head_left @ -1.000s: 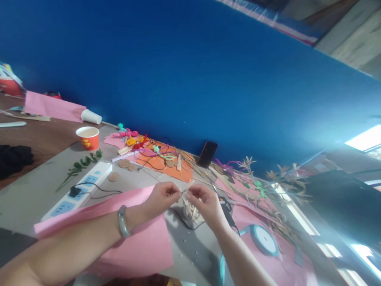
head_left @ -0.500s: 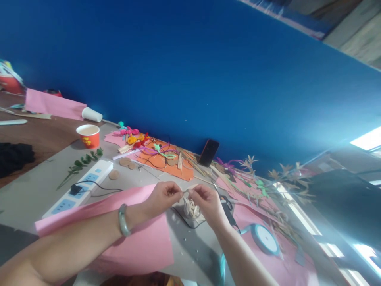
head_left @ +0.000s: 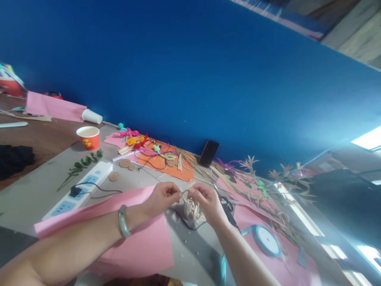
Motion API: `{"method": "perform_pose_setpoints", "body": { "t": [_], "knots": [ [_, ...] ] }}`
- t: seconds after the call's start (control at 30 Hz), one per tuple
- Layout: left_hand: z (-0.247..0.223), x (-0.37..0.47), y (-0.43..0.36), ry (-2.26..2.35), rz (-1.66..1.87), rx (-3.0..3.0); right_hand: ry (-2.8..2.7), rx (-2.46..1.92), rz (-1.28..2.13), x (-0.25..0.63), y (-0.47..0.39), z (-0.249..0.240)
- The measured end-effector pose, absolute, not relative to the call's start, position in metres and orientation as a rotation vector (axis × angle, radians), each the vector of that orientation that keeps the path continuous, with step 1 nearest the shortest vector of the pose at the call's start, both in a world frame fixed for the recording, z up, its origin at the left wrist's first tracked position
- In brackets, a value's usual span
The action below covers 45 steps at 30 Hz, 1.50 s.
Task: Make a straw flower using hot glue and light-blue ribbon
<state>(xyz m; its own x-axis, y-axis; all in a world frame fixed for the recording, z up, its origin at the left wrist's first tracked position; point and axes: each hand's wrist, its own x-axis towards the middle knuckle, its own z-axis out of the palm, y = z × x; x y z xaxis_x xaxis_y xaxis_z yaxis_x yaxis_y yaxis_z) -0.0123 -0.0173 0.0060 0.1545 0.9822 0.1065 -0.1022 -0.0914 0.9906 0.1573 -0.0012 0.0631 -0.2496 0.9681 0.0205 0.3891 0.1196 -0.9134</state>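
My left hand (head_left: 162,200), with a pale green bangle (head_left: 124,221) on its wrist, is closed in a pinch. Close beside it, my right hand (head_left: 208,202) pinches too. Between the fingertips runs a small, thin pale strip (head_left: 185,190); its material is too blurred to make out. Just below the hands a bundle of whitish, cord-like loops (head_left: 192,211) rests on the grey table (head_left: 190,246), partly hidden by my right hand. Pink paper (head_left: 143,250) lies under my left forearm.
A power strip (head_left: 80,190) with a black plug, a green leafy sprig (head_left: 81,165) and a red paper cup (head_left: 89,138) are at left. Behind are wooden discs (head_left: 113,176), orange paper (head_left: 178,171) and a phone (head_left: 209,153). A ribbon spool (head_left: 267,240) lies at right.
My hands stay nearly in place, both pinching. The pale strip between the fingertips has shifted slightly, and the view has moved a very little.
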Motion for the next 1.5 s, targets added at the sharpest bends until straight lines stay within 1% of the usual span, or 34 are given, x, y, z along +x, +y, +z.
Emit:
{"method": "perform_pose_setpoints", "body": {
  "t": [0.4,0.6,0.67,0.83,0.97,1.1,1.27,1.5],
  "knots": [
    [0.01,-0.013,-0.018,1.026,1.185,1.279,-1.681,-1.269,1.017,0.155,0.011,0.065],
    [0.006,-0.015,-0.01,0.986,1.228,1.13,-1.61,-1.233,0.7,0.17,0.022,0.081],
    [0.006,-0.016,-0.007,0.966,1.248,1.057,-1.758,-1.3,0.625,0.178,0.023,0.082],
    [0.012,-0.019,-0.006,0.919,1.254,0.99,-2.392,-1.554,0.609,0.192,0.016,0.064],
    [0.019,-0.02,-0.009,0.932,1.256,0.969,-2.537,-1.759,0.534,0.192,0.009,0.042],
    [0.023,-0.019,-0.01,0.926,1.227,0.93,-2.544,-1.825,0.47,0.192,0.008,0.026],
    [0.018,-0.019,-0.008,0.884,1.238,0.914,-2.486,-1.73,0.578,0.196,0.01,0.021],
    [0.008,-0.02,-0.006,0.893,1.265,0.978,-2.22,-1.54,0.751,0.202,0.009,0.036]
  ]
}}
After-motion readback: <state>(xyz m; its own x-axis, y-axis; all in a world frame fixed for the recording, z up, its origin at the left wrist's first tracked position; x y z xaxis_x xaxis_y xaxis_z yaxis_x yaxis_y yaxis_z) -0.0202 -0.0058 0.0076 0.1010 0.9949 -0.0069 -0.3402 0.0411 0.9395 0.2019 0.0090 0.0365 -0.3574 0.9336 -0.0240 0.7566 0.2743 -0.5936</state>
